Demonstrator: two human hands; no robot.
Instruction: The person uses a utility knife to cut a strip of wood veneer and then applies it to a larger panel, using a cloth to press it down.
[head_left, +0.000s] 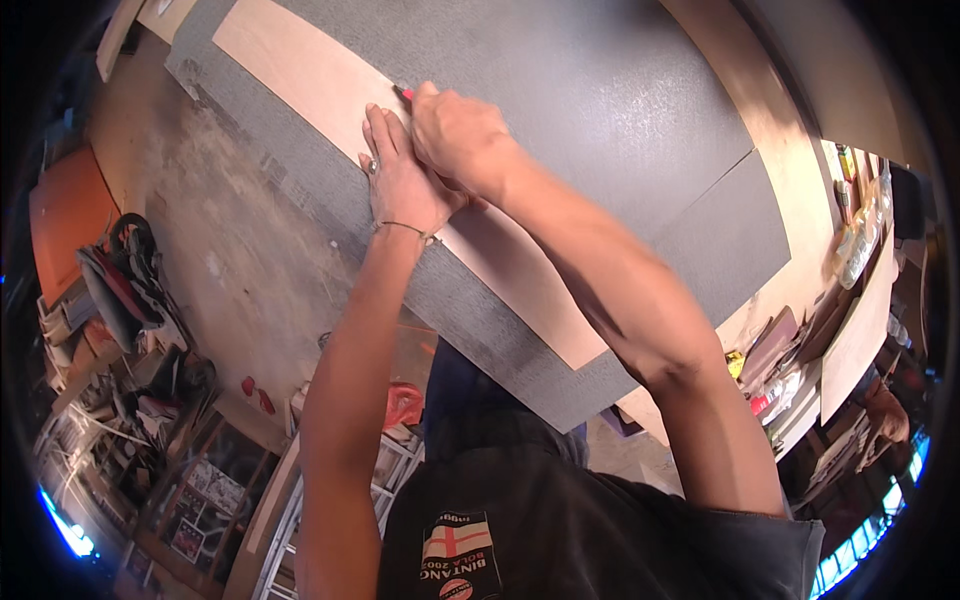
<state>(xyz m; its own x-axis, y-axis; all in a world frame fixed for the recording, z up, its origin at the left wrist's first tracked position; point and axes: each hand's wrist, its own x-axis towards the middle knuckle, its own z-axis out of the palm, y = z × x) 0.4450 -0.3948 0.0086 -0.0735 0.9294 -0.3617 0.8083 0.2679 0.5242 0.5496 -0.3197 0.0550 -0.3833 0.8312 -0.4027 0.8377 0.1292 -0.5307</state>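
A long, pale wooden strip (300,75) lies slantwise across a large dark grey sheet (590,90) on the work surface. My left hand (408,190) presses down on the strip, its fingers stretched out toward the far side. Right beside it, my right hand (460,135) is closed in a fist at the strip's right edge. From that fist pokes the end of a slim red tool (404,93); the fingers hide the rest, so its kind cannot be told. The two hands nearly touch, and my right forearm passes over the near part of the strip.
The grey sheet rests on a pale board (770,200). At right, wood offcuts (775,345) and a clear plastic bag (862,240) lie along the edge. On the left floor are an orange panel (72,220), piled scraps and two small red pieces (257,395). A metal ladder-like frame (395,470) stands close to me.
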